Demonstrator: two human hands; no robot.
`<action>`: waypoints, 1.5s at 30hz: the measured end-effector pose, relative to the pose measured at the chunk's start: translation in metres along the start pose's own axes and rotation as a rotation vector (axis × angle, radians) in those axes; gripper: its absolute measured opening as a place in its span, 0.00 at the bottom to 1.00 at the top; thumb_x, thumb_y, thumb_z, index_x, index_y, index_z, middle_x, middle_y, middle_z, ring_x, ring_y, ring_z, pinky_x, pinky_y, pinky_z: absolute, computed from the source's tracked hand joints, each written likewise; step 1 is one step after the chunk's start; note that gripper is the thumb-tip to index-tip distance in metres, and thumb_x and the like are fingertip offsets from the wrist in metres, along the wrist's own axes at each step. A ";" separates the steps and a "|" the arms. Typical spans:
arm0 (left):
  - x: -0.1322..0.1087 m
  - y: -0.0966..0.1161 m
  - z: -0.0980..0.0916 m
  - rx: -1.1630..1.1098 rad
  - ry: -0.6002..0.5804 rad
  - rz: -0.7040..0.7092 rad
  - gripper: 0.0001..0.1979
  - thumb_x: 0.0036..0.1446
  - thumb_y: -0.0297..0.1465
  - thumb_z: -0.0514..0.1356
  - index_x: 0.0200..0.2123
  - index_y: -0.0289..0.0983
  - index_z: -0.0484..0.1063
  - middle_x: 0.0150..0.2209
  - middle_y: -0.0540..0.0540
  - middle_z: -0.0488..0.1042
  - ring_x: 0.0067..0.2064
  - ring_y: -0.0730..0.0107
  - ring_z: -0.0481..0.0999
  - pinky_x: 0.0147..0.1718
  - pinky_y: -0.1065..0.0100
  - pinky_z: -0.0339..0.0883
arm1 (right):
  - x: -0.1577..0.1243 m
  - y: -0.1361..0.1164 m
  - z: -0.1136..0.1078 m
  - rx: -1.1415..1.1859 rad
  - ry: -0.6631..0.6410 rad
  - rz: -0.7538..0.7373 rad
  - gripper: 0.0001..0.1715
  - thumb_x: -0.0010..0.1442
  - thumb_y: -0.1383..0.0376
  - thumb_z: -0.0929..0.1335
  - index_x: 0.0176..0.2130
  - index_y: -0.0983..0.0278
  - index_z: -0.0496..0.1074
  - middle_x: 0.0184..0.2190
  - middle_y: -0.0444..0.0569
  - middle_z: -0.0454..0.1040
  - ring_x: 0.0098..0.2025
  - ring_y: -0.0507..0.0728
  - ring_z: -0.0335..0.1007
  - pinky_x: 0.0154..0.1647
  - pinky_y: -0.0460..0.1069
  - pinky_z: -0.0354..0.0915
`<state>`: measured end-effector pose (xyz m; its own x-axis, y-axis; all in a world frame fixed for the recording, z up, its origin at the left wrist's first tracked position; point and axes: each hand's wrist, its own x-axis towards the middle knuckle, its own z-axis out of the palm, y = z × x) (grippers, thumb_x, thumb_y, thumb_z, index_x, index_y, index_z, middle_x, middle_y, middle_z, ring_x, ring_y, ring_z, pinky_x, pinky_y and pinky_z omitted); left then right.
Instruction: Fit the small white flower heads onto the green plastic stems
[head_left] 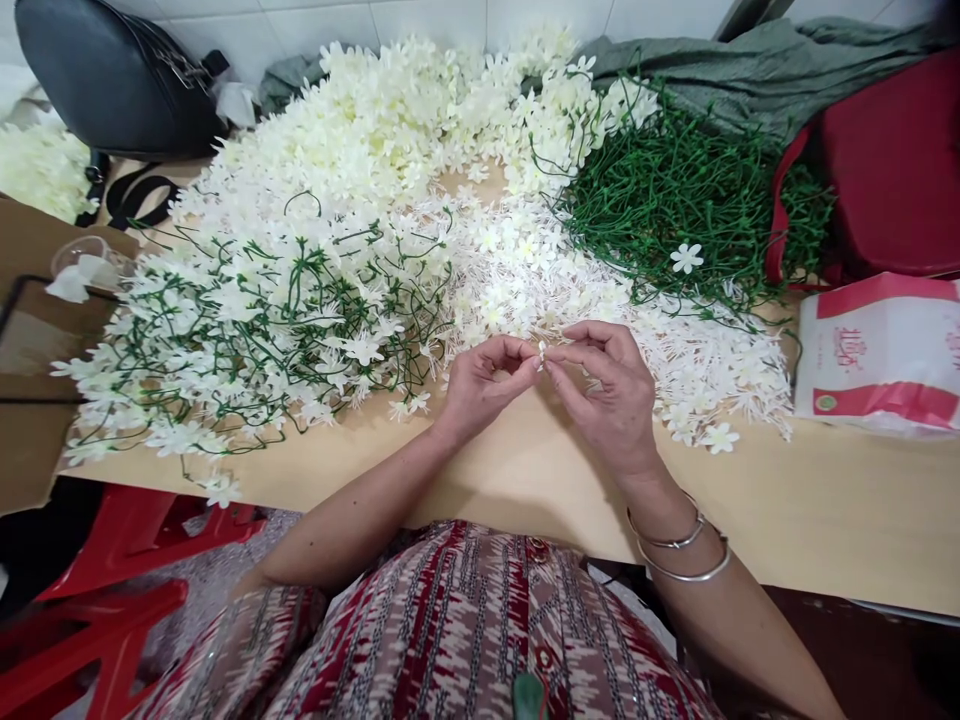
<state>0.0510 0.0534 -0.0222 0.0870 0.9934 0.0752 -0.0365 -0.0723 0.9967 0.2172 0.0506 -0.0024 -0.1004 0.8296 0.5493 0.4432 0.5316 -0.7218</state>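
Over the table's front part, my left hand (489,385) and my right hand (609,392) meet fingertip to fingertip. Both pinch one small white piece (541,352), too small to make out fully. Just behind them lie loose white flowers (510,290) among thin white stamens (739,365). A heap of white flowers on green stems (292,310) spreads to the left. Bare green stems (675,190), with one white flower on top, are piled at the back right. Cream petals (375,120) form a mound at the back.
A black bag (120,80) stands at the back left above a cardboard box (37,400). On the right are a red bag (892,170) and a pink and white packet (881,350). Red stools (142,540) stand below the table's left edge.
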 end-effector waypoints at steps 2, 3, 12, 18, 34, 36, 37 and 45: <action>-0.001 0.000 0.000 0.004 0.008 0.007 0.10 0.60 0.37 0.68 0.35 0.36 0.78 0.31 0.48 0.78 0.32 0.75 0.74 0.34 0.73 0.69 | 0.000 0.001 0.000 0.000 -0.014 -0.006 0.09 0.64 0.68 0.72 0.43 0.54 0.79 0.46 0.48 0.75 0.47 0.58 0.77 0.46 0.56 0.76; -0.002 0.000 0.001 0.008 0.011 0.010 0.09 0.60 0.36 0.67 0.36 0.36 0.79 0.31 0.48 0.78 0.31 0.75 0.74 0.34 0.73 0.69 | 0.000 0.001 0.000 -0.006 -0.020 -0.011 0.09 0.64 0.68 0.72 0.43 0.54 0.79 0.46 0.48 0.76 0.47 0.58 0.77 0.47 0.57 0.76; -0.003 -0.002 0.000 0.089 0.019 0.081 0.08 0.60 0.35 0.67 0.37 0.36 0.79 0.32 0.47 0.80 0.33 0.74 0.76 0.35 0.72 0.70 | 0.002 0.004 0.000 -0.063 -0.041 -0.065 0.04 0.66 0.66 0.71 0.40 0.56 0.78 0.39 0.46 0.83 0.43 0.59 0.80 0.48 0.59 0.75; -0.003 -0.001 0.000 0.093 0.019 0.095 0.06 0.60 0.34 0.67 0.36 0.37 0.79 0.31 0.47 0.79 0.32 0.74 0.76 0.34 0.72 0.71 | 0.002 0.006 0.001 -0.116 -0.049 -0.125 0.06 0.65 0.69 0.70 0.39 0.57 0.77 0.39 0.48 0.84 0.43 0.59 0.81 0.48 0.59 0.75; -0.002 0.005 -0.004 0.277 0.030 0.274 0.03 0.61 0.30 0.66 0.35 0.38 0.80 0.32 0.48 0.81 0.33 0.74 0.78 0.36 0.72 0.73 | 0.002 0.007 -0.001 -0.228 -0.063 -0.246 0.06 0.68 0.69 0.70 0.43 0.57 0.75 0.41 0.45 0.85 0.44 0.58 0.83 0.47 0.56 0.72; -0.002 0.006 -0.004 0.319 0.031 0.300 0.02 0.61 0.29 0.66 0.35 0.38 0.80 0.33 0.47 0.82 0.34 0.74 0.79 0.36 0.72 0.74 | 0.002 0.006 0.000 -0.246 -0.046 -0.250 0.07 0.67 0.70 0.70 0.43 0.57 0.74 0.40 0.44 0.85 0.44 0.57 0.83 0.45 0.56 0.72; -0.003 0.006 -0.004 0.335 0.036 0.309 0.02 0.61 0.29 0.66 0.35 0.38 0.80 0.33 0.47 0.82 0.34 0.73 0.79 0.36 0.72 0.74 | 0.002 0.006 0.001 -0.245 -0.038 -0.247 0.07 0.67 0.70 0.70 0.42 0.57 0.74 0.40 0.45 0.85 0.43 0.58 0.83 0.45 0.56 0.72; -0.005 0.003 -0.002 0.286 0.050 0.290 0.01 0.61 0.28 0.66 0.36 0.38 0.79 0.33 0.47 0.82 0.34 0.73 0.79 0.37 0.71 0.73 | 0.001 0.003 0.005 -0.121 -0.022 -0.163 0.09 0.64 0.73 0.71 0.39 0.58 0.74 0.38 0.47 0.83 0.42 0.58 0.82 0.45 0.56 0.75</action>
<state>0.0490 0.0482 -0.0202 0.0647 0.9308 0.3598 0.2264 -0.3648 0.9031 0.2143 0.0541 -0.0062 -0.1987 0.7384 0.6445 0.5230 0.6360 -0.5674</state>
